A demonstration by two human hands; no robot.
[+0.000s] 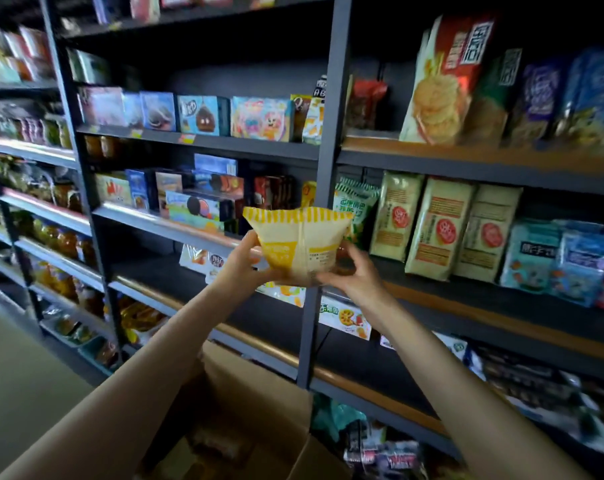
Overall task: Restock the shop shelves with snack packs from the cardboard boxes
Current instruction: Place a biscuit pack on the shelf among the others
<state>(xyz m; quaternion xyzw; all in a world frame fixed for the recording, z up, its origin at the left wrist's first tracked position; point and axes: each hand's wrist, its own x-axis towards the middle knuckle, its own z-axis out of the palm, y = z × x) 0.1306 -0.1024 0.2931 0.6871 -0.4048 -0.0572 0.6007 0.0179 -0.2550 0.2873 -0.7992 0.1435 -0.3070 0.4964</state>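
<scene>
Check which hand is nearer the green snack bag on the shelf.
Right. The right hand sits just below the green bag; the left hand is across the yellow pack both hold.

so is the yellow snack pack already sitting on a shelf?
No, the yellow snack pack is held up in the air in front of the shelves by the left hand and right hand.
</scene>
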